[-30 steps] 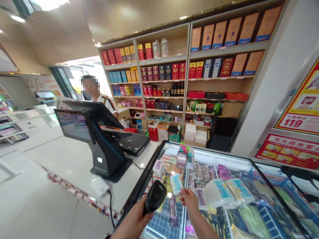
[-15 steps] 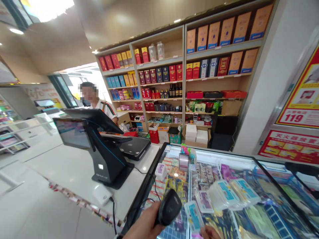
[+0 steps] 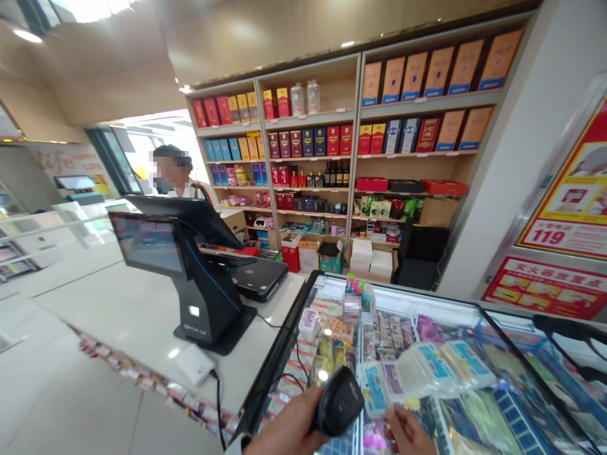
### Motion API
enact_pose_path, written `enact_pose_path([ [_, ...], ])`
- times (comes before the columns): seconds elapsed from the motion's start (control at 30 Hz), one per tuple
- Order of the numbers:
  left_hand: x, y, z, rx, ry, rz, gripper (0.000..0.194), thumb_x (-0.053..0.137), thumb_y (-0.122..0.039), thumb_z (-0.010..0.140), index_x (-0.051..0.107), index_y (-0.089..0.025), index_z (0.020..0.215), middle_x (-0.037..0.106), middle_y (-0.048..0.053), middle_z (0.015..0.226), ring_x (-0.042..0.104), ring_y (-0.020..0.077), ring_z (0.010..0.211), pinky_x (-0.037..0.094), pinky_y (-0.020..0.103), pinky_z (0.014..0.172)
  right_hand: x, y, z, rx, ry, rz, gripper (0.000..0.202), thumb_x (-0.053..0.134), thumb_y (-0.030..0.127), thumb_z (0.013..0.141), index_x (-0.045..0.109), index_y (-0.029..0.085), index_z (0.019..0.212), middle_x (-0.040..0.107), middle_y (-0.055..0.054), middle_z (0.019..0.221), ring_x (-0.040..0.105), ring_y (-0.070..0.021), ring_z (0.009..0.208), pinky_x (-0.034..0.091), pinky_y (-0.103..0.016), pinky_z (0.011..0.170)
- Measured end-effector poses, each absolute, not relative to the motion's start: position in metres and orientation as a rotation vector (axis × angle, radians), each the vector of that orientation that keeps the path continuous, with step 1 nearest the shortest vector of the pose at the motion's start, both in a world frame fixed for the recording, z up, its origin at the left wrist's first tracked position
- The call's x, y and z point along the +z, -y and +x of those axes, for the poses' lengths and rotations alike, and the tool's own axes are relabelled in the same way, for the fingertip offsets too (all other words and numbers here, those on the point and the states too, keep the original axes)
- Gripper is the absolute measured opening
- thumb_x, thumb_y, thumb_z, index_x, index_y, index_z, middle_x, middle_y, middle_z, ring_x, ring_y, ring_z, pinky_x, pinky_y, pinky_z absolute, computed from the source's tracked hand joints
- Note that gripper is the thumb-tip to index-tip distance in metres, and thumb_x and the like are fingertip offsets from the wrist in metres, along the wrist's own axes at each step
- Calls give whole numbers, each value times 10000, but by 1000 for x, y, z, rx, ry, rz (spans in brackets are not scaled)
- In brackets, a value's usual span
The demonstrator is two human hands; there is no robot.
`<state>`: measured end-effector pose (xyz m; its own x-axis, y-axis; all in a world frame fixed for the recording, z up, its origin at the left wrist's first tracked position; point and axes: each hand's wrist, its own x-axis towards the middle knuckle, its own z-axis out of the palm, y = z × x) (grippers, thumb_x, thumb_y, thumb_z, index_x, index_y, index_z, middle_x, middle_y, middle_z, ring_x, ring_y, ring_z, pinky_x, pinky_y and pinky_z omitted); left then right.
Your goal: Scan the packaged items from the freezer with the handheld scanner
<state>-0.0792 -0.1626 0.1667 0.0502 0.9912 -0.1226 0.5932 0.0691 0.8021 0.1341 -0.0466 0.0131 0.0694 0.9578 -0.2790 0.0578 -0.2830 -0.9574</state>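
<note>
My left hand is closed around the handle of a black barcode scanner, whose head tilts up over the glass counter. At the bottom edge, my right hand pinches the near end of a small clear plastic box with a blue label. Right beside that box lies another small box with a purple label, partly overlapped. Farther right are clear packs with blue labels on the glass. What is inside these boxes is too blurred to make out.
A glass display counter holds packaged goods. Left of it stand a point-of-sale terminal, a black cash drawer and a white device with a cable. A co-worker is behind the terminal, before shelves of boxed bottles.
My right hand has moved up and right with the blue-labelled box, bringing it against the purple-labelled one. The scanner in my left hand has shifted slightly right. The camera view has turned a little.
</note>
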Motion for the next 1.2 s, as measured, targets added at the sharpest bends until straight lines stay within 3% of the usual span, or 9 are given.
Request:
enact_pose_path([
  [0.27, 148, 166, -61, 681, -1655, 1679, 396, 498, -282, 864, 558, -197, 1245, 638, 105, 1231, 572, 260, 1149, 415, 361, 1032, 38, 39, 148, 1406, 1082, -1299, 503, 716, 615, 588, 641, 164, 797, 665, -40, 645, 630, -190, 568, 488, -278, 531],
  [0.53, 136, 159, -56, 578, -1716, 1717, 441, 504, -373, 868, 562, -156, 1247, 669, 108, 1167, 630, 262, 1040, 484, 345, 930, 26, 31, 152, 1408, 1104, -1258, 361, 711, 492, 667, 648, 171, 820, 662, -13, 682, 631, -172, 576, 493, -268, 539],
  [0.8, 139, 148, -57, 547, -1707, 1676, 440, 519, -391, 860, 574, -148, 1223, 692, 96, 1125, 642, 257, 1025, 491, 328, 906, 4, 13, 144, 1386, 1193, -1220, 265, 658, 411, 719, 654, 180, 849, 658, -4, 709, 625, -168, 647, 511, -287, 645],
  [1.2, 129, 135, -63, 493, -1718, 1673, 351, 497, -379, 855, 579, -162, 1118, 693, 65, 1020, 645, 239, 960, 487, 310, 854, -5, 7, 131, 1325, 1245, -1290, 225, 657, 382, 743, 671, 190, 857, 676, -4, 746, 616, -175, 711, 492, -279, 673],
])
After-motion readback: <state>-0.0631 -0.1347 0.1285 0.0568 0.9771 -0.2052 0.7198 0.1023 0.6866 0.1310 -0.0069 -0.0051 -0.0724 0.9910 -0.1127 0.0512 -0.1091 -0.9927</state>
